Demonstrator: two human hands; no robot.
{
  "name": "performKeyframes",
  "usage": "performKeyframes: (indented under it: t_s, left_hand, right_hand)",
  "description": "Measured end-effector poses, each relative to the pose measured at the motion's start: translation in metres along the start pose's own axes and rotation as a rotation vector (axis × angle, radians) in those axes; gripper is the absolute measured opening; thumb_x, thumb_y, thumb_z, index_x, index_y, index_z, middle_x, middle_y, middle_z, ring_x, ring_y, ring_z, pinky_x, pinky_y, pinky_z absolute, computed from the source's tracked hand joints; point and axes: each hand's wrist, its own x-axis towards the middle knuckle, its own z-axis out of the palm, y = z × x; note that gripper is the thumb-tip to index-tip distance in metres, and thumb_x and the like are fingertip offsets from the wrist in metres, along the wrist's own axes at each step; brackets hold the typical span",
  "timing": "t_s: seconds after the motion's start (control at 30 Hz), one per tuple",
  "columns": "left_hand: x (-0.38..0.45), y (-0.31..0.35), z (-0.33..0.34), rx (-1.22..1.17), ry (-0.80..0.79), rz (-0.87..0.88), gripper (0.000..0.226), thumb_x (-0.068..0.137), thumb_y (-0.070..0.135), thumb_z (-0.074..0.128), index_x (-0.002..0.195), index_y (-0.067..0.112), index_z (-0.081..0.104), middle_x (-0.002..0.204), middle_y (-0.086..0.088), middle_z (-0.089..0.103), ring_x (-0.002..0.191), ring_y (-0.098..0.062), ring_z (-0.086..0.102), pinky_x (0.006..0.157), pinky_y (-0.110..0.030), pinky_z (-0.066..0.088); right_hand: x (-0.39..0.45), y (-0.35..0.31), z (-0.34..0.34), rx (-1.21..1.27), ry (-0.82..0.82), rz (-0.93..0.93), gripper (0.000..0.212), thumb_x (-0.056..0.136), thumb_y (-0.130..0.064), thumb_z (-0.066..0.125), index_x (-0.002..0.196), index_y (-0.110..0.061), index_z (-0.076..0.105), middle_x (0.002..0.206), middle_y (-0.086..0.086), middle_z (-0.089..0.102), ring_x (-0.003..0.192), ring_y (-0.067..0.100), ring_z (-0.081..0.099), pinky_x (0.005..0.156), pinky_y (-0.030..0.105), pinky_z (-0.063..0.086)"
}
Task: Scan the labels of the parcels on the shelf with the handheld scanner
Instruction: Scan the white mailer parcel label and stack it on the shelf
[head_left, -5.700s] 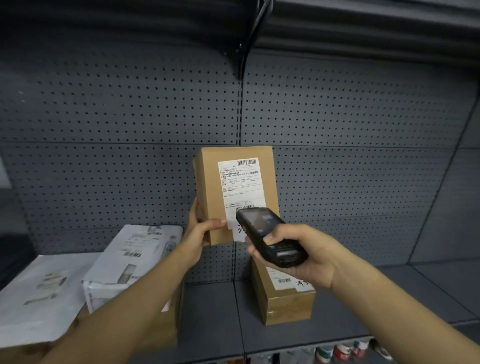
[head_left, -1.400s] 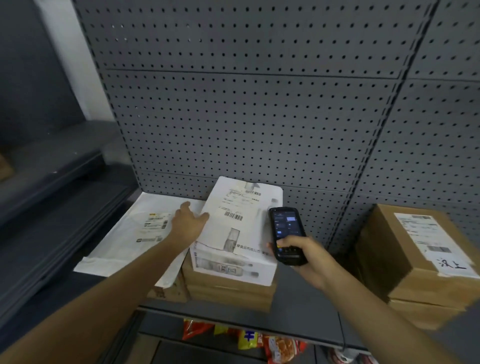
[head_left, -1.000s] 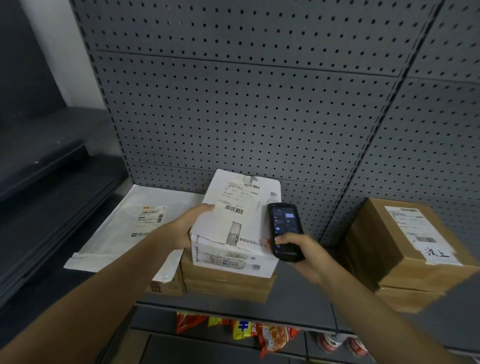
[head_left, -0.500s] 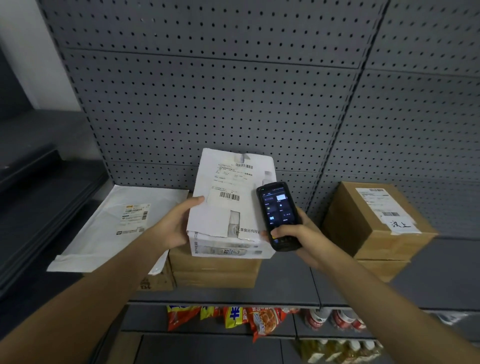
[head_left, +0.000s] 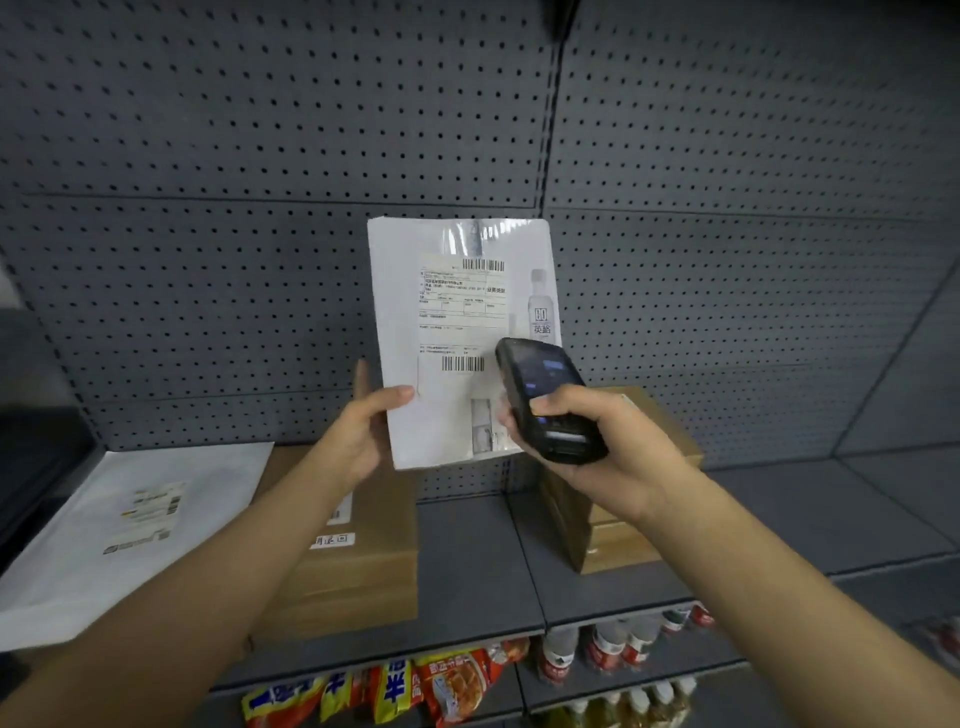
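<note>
My left hand (head_left: 363, 431) raised, thumb forward, pinching; my right hand (head_left: 597, 441) clenched, both forearms extended.

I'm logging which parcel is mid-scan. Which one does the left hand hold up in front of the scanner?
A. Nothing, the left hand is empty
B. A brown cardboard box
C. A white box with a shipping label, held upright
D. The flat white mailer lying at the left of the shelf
C: the left hand grips the lower left edge of the white box, upright with its label facing the scanner in the right hand.
</note>
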Motion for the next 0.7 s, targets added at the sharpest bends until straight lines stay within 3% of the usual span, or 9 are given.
performKeyframes:
  t_s: [0.1,0.17,0.33,0.47,0.57,0.7]
  left_hand:
    - [0.002,-0.003,0.032,0.023,0.004,0.041,0.131,0.045,0.007,0.084,0.155,0.027,0.016,0.147,-0.014,0.048,0.129,-0.033,0.051,0.107,-0.055,0.040]
    - [0.001,-0.009,0.048,0.029,0.002,0.059,0.130,0.045,0.003,0.078,0.155,0.027,0.015,0.144,-0.014,0.051,0.127,-0.032,0.053,0.105,-0.052,0.042]
    - [-0.007,-0.027,0.069,0.065,0.026,0.070,0.128,0.046,0.003,0.075,0.155,0.029,0.012,0.140,-0.015,0.055,0.126,-0.034,0.053,0.106,-0.057,0.039]
    - [-0.012,-0.036,0.075,0.109,0.035,0.053,0.123,0.049,0.005,0.074,0.154,0.029,0.014,0.136,-0.012,0.059,0.117,-0.034,0.058,0.096,-0.059,0.040]
    - [-0.013,-0.040,0.078,0.110,0.027,0.047,0.120,0.050,0.004,0.074,0.153,0.027,0.016,0.138,-0.012,0.057,0.122,-0.037,0.056,0.097,-0.058,0.042]
    - [-0.010,-0.039,0.080,0.110,0.000,0.048,0.119,0.052,0.004,0.074,0.153,0.031,0.017,0.139,-0.010,0.057,0.124,-0.035,0.055,0.097,-0.056,0.043]
  right_hand:
    - [-0.026,-0.015,0.002,-0.006,-0.048,0.052,0.053,0.068,0.009,0.060,0.120,0.018,0.054,0.107,0.028,0.066,0.092,0.034,0.069,0.086,0.035,0.058]
    - [-0.041,-0.020,-0.001,-0.023,-0.050,0.075,0.057,0.069,0.010,0.060,0.124,0.020,0.050,0.107,0.028,0.064,0.087,0.034,0.069,0.079,0.034,0.061]
    - [-0.073,-0.027,-0.017,-0.026,-0.029,0.134,0.051,0.077,0.014,0.055,0.128,0.020,0.048,0.107,0.028,0.061,0.086,0.035,0.066,0.068,0.034,0.062]
    - [-0.091,-0.028,-0.025,-0.009,-0.012,0.151,0.057,0.067,0.016,0.060,0.124,0.017,0.052,0.110,0.030,0.060,0.088,0.038,0.066,0.067,0.038,0.062]
    - [-0.098,-0.029,-0.024,0.002,-0.018,0.154,0.041,0.070,0.016,0.057,0.110,0.007,0.056,0.105,0.029,0.060,0.088,0.037,0.064,0.065,0.037,0.063]
    - [-0.096,-0.030,-0.020,0.017,-0.026,0.160,0.034,0.078,0.015,0.054,0.112,0.009,0.055,0.106,0.030,0.060,0.086,0.035,0.064,0.065,0.036,0.062]
